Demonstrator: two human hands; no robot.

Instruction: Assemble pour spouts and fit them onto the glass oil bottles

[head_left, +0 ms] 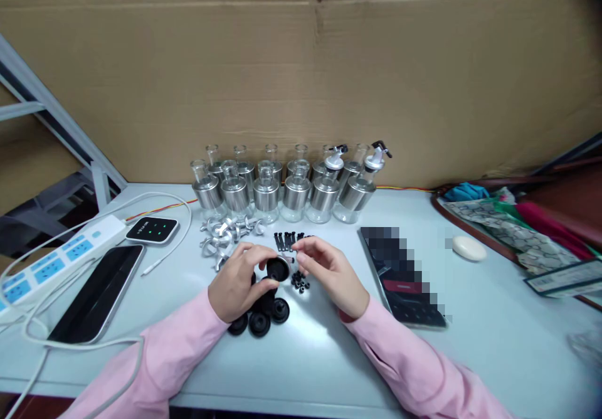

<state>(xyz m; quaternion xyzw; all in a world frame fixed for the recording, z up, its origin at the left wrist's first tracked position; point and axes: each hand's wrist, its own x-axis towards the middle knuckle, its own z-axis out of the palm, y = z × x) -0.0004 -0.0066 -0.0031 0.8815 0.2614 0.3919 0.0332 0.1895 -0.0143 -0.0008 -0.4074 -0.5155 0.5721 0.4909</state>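
Note:
My left hand [237, 287] is closed round a black round cap [277, 270], holding it up just above the table. My right hand [329, 271] is pinched at the fingertips right beside the cap, on something too small to make out. Below the left hand lie several more black caps [266, 317]. A small heap of tiny black rings [300, 281] sits under the right fingers. Black stoppers [288, 239] stand in a row behind the hands. Silver metal clips [224, 234] lie to the left of them.
Several glass bottles with steel collars [282, 190] stand at the back; two carry pourer tops [376, 155]. A power strip [56, 256], a small black device [153, 229] and a phone [96, 293] lie left. A blurred dark pad [404, 275], a white oval [469, 248] and a tray of cloths [517, 224] lie right.

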